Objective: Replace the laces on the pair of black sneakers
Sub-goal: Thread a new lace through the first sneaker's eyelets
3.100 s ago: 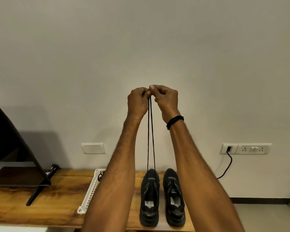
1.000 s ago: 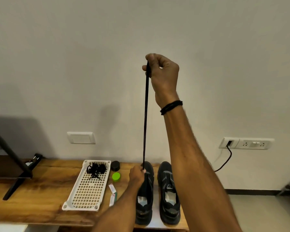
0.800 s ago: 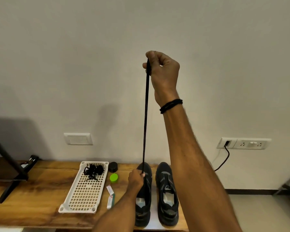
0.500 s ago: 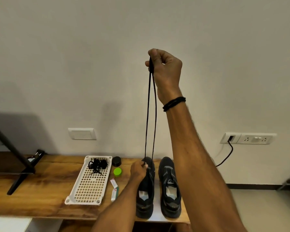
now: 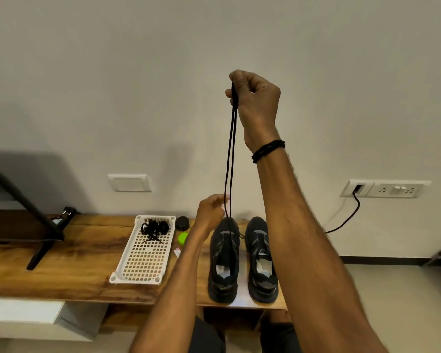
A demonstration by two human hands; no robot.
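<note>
The wooden tabletop point(image 5: 74, 263) is running along the wall. Two black sneakers are sitting side by side at its front edge near the right end, heels toward me: the near-tray sneaker point(image 5: 224, 263) and the second sneaker point(image 5: 261, 261). The white tray point(image 5: 143, 266) is lying left of them, with bare wood stretching from it to the television stand point(image 5: 40, 253). My right hand point(image 5: 257, 103) is pinching both strands of the black lace point(image 5: 229, 161) high above the near-tray sneaker, and they are hanging down to its front. My left hand point(image 5: 211, 212) is hovering curled just beside the strands, above that shoe. I cannot tell whether it is gripping them. The print on the small tube point(image 5: 177, 251) is too small to read.
</note>
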